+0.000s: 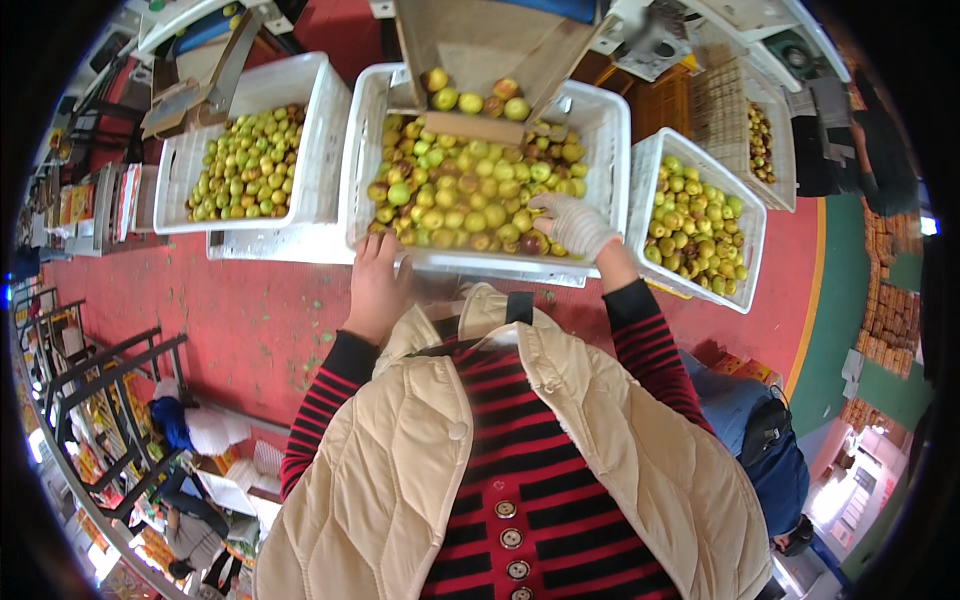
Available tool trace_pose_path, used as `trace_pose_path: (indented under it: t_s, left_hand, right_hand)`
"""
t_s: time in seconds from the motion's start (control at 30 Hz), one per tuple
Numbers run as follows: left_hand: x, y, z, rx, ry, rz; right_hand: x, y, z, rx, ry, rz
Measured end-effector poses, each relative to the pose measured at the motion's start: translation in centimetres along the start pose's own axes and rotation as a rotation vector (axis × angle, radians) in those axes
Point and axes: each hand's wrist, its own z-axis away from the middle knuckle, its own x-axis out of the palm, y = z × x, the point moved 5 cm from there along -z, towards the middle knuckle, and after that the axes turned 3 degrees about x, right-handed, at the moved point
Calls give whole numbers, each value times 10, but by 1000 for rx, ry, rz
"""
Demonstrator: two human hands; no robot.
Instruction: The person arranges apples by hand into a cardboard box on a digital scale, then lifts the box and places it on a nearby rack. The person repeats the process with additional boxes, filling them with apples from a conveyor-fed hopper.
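Observation:
A white plastic crate [621,150] full of round yellow-green fruits [450,196], some with brown or reddish patches, stands in front of me. My bare left hand [382,281] rests on its near rim at the left, and I see no fruit in it. My right hand [574,225], in a light knitted glove, is over the fruits near the crate's right front corner. Its fingers bend down toward the fruits; whether they hold one is not clear. Above the crate's far side, a sloping chute [487,56] holds several fruits at its lower end, beside a cardboard flap [474,128].
Similar fruit crates stand at the left [319,135] and right [754,255], with another crate [784,161] farther right. Dark metal frames [112,367] are at the lower left. A person in blue [772,457] is behind me at the right; other people are at the lower left and far right.

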Motion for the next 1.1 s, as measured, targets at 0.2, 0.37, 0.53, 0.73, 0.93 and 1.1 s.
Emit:
trace_pose_path:
  t_s: [0.2,0.37,0.53,0.73,0.93,1.1]
  left_hand:
    - [9,-7,22,11,-32,-67]
    - [16,-14,28,48,35,-67]
    - [19,-18,30,58,77,-37]
    - [23,-24,33,96,120,8]
    - [31,-29,38,114,157,38]
    - [34,-33,41,136,161,69]
  right_hand:
    - [3,-16,-51,-6,177,265]
    - [53,-118,-79,-408,16,187]
    - [120,-167,-81,-696,-8,363]
    - [67,-75,-83,-544,165,499]
    - [36,-10,-81,-212,207,745]
    - [37,-50,-96,-191,392,608]
